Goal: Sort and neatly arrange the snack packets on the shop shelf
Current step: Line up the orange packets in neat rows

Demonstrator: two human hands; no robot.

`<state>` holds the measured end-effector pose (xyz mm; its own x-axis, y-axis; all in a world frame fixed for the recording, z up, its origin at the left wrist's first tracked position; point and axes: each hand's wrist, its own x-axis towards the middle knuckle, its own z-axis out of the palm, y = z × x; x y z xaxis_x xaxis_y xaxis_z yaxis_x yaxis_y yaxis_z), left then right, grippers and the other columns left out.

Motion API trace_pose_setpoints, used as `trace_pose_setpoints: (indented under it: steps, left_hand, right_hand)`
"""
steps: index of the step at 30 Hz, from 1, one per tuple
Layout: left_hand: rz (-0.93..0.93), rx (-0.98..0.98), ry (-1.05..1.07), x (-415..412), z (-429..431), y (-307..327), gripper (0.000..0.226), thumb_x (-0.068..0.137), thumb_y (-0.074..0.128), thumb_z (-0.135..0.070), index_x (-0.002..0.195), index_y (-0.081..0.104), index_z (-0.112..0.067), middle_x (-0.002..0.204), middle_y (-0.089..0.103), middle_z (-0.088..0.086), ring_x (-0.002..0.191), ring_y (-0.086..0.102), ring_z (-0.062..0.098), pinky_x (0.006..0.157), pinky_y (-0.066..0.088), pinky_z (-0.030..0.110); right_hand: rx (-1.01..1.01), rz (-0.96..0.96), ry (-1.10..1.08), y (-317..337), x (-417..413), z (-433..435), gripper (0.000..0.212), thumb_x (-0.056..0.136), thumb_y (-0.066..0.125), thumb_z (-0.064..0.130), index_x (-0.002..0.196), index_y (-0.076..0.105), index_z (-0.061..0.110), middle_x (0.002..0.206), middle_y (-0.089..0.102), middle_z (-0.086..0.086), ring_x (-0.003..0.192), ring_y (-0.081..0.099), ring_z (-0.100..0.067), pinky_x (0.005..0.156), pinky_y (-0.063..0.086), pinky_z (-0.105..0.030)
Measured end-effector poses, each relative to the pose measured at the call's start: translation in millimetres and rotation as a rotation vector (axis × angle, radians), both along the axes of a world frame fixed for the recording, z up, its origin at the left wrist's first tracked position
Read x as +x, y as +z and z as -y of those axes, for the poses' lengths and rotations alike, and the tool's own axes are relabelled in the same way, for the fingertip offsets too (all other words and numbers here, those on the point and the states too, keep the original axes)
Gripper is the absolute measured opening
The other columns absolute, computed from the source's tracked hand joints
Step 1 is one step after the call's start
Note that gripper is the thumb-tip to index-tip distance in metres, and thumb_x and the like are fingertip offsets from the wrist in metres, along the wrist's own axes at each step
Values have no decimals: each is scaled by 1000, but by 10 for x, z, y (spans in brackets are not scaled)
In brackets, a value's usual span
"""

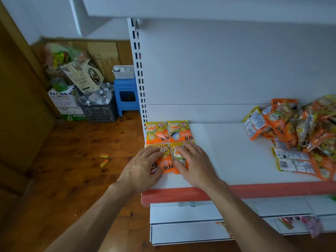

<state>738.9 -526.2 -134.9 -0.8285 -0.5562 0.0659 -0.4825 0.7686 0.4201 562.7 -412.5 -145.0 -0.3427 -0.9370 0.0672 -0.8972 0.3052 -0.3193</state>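
Presses front-left packet point(166, 163) flat with left hand point(143, 168), fingers extended, gripping nothing; flattens front-right packet point(179, 155) likewise with right hand point(195, 160) — probably to square both against back pair point(169, 132) at left end of shelf point(227, 151). Leaves unsorted heap point(300, 128) well apart, far right.

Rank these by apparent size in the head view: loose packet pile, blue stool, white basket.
1. loose packet pile, though nearer the camera.
2. blue stool.
3. white basket, on the stool.

Left hand point(143, 168), right hand point(195, 163): flat, fingers point(189, 147) straight, palms down
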Motion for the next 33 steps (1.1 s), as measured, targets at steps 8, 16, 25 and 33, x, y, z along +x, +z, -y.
trace_pose_setpoints:
  steps: [8,16,25,33]
  left_hand:
    - [-9,-68,-5,-37,44,100,52,95,50,-48,143,45,-28,148,43,-8,138,35,15,112,30,37]
    - [25,-143,8,-427,-121,372,45,95,45,-49,134,55,-28,135,57,-5,123,52,18,97,42,34]
    - [40,-143,-93,-1432,-759,478,43,93,50,-47,132,56,-32,133,58,-8,123,52,18,100,42,31]
    - [39,26,-306,-2726,-1720,293,60,94,53,-44,148,36,-27,152,38,-4,136,39,18,109,35,32]
  right_hand:
    - [-29,17,-59,177,-31,11,50,97,51,44,142,47,22,147,44,0,138,34,-20,113,25,-33]
    - [108,-45,-266,413,-371,-87,47,93,52,41,137,52,25,137,53,-1,124,46,-26,95,42,-37]
    - [68,-56,-435,635,-1283,-962,49,93,56,38,139,50,21,142,50,-2,131,42,-25,100,42,-38]
    - [-41,-153,-612,451,-2116,-2045,47,90,59,38,133,53,20,141,47,-3,131,38,-29,108,34,-43]
